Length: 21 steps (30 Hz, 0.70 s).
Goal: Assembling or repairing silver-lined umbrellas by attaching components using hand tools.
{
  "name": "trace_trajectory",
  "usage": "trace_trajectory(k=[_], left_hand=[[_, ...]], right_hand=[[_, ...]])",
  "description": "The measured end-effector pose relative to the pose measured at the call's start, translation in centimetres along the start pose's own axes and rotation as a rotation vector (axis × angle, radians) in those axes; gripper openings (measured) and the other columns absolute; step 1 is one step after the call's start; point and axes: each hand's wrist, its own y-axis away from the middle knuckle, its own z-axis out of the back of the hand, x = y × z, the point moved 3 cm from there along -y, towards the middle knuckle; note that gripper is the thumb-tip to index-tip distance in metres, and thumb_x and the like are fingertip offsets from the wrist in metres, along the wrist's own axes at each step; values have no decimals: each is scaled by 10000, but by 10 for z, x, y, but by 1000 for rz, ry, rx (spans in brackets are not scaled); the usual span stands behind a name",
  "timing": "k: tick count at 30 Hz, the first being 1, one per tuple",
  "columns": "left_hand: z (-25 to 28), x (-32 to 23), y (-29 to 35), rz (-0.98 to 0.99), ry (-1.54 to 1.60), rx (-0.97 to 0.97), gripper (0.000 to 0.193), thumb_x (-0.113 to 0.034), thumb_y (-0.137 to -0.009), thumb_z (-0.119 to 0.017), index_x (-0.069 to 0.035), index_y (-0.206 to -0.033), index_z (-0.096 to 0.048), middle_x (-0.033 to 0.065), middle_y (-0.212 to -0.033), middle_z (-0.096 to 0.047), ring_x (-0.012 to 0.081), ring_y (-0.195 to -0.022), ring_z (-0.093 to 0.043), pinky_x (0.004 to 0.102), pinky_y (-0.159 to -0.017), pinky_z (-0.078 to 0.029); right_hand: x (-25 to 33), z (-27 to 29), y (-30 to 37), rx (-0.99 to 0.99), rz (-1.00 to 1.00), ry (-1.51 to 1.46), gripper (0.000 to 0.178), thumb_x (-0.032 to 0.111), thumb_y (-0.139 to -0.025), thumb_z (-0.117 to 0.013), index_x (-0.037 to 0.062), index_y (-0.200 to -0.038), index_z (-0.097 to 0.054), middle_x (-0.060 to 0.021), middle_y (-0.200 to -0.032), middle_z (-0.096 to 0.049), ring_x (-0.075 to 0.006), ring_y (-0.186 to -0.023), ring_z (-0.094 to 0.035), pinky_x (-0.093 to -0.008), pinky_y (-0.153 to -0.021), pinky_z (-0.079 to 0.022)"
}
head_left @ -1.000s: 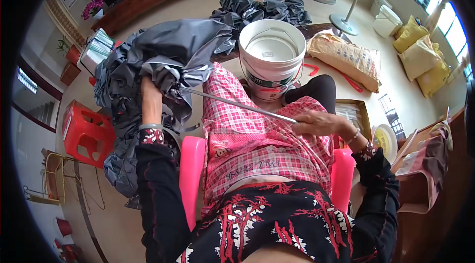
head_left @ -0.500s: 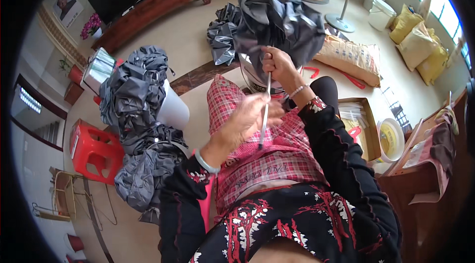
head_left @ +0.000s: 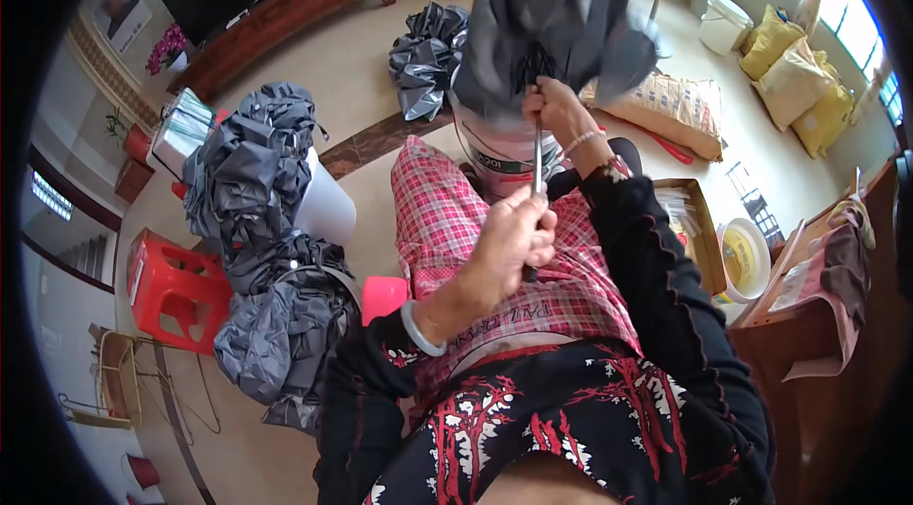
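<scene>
A dark grey umbrella [head_left: 552, 20] points away from me, its fabric bunched and blurred at the far end of a thin metal shaft. My right hand [head_left: 563, 113] is closed around the shaft just below the gathered fabric. Nearer to me, my left hand [head_left: 512, 243] wraps the lower shaft, whose dark end sticks out below the fist. Behind the fabric stands a white bucket [head_left: 499, 148], partly hidden. A pink checked apron [head_left: 447, 220] covers my lap under both hands.
Heaped grey umbrella fabric [head_left: 252, 172] rests over a white bucket [head_left: 328, 201] at left, beside a red stool [head_left: 176, 291]. More grey fabric [head_left: 423, 63] lies ahead. At right are a stuffed sack [head_left: 670, 115], a cardboard box [head_left: 699, 229], a tub [head_left: 744, 258] and a wooden chair [head_left: 808, 324].
My left hand, blurred with loose fingers before, has closed around the lower shaft. The umbrella and my right hand have shifted a little to the right, uncovering more of the bucket.
</scene>
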Motion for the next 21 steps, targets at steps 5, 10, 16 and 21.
trace_trajectory(k=[5,10,16,21], left_hand=[[0,-33,28,-253,-440,6,275,-147,-901,-420,-44,-1156,-437,2,-679,-452,33,-453,-337,159,-354,-283],[2,-18,-2,89,119,-16,238,-165,-904,-424,-53,-1113,-446,-10,-649,-407,34,-436,-290,169,-350,-249],[-28,-44,31,-70,149,21,293,-180,-907,-409,-75,-1180,-427,-54,-589,-308,15,-432,-266,159,-341,-206],[-46,-36,39,-162,37,-23,252,-171,-918,-389,-100,-1153,-444,-69,-554,-269,28,-414,-254,169,-350,-207]], right_hand=[[2,5,-10,-108,9,48,199,195,-873,-433,61,-726,-422,31,-506,-309,-70,-364,-250,-197,-313,-185],[14,97,-44,-331,-98,28,233,216,-896,-404,50,-734,-424,35,-508,-301,-67,-365,-253,-210,-308,-177],[36,-48,-55,-227,116,323,218,188,-885,-423,9,-761,-439,10,-508,-346,-77,-364,-265,-212,-325,-217],[66,-109,-59,-147,197,463,300,261,-904,-420,-12,-788,-467,27,-530,-354,-57,-374,-258,-206,-342,-211]])
